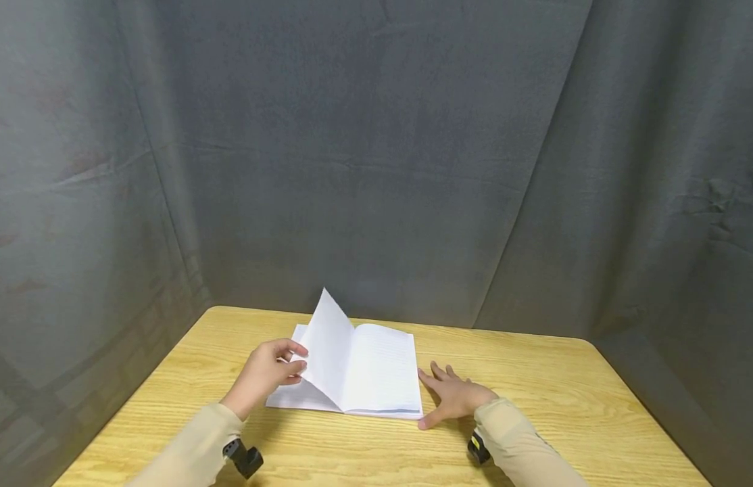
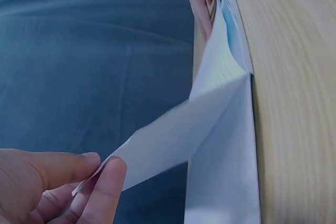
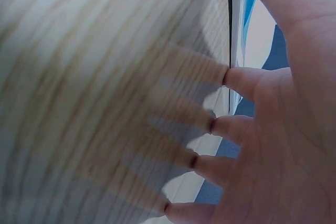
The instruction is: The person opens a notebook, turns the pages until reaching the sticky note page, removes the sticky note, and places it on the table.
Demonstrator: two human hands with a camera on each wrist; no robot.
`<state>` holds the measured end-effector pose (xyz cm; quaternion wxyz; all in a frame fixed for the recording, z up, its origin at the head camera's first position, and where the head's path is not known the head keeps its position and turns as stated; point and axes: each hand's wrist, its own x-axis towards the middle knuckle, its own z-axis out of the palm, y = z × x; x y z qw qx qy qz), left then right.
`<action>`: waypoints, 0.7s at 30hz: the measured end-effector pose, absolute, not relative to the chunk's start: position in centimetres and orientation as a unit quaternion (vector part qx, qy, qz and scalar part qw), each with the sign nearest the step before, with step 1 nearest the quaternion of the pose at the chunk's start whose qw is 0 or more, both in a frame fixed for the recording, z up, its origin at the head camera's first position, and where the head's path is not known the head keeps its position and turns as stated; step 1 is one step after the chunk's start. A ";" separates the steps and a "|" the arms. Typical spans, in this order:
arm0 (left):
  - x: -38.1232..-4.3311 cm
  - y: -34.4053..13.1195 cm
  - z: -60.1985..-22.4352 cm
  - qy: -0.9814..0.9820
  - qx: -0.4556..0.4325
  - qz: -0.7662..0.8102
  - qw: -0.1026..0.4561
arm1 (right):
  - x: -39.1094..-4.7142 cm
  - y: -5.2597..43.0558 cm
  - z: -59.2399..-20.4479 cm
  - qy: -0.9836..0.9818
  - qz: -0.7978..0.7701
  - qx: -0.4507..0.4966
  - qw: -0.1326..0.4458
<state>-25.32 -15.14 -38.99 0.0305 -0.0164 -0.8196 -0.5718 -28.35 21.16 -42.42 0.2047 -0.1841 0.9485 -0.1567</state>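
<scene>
A notebook (image 1: 382,368) lies spread on the table, with faint ruled lines on its right page. My left hand (image 1: 272,373) pinches the edge of a raised page (image 1: 329,345) between thumb and fingers. That page stands slanted over the left side of the notebook, and in the left wrist view it stretches from my fingertips to the spine. At the notebook's right edge, my right hand (image 1: 452,396) rests on the table with fingers spread. The right wrist view shows its fingertips (image 3: 239,80) down on the wood, close beside the notebook's page edges (image 3: 247,14).
The light wooden table (image 1: 535,379) has rounded far corners. A grey cloth curtain (image 1: 376,169) hangs behind it and along both sides. Each wrist wears a small black camera, one at the left sleeve (image 1: 194,439) and one at the right sleeve (image 1: 522,439).
</scene>
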 end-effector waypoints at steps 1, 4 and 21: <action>-25.3 -15.4 -39.1 -0.820 -0.013 -0.572 0.028 | -28.4 21.1 -42.4 0.949 -0.158 -0.184 0.204; -25.1 -16.3 -39.6 -0.826 -0.004 -0.563 0.025 | -28.3 21.1 -42.4 0.948 -0.161 -0.184 0.204; -25.4 -18.3 -43.3 -0.855 0.038 -0.518 -0.012 | -28.2 21.4 -42.4 0.950 -0.155 -0.180 0.203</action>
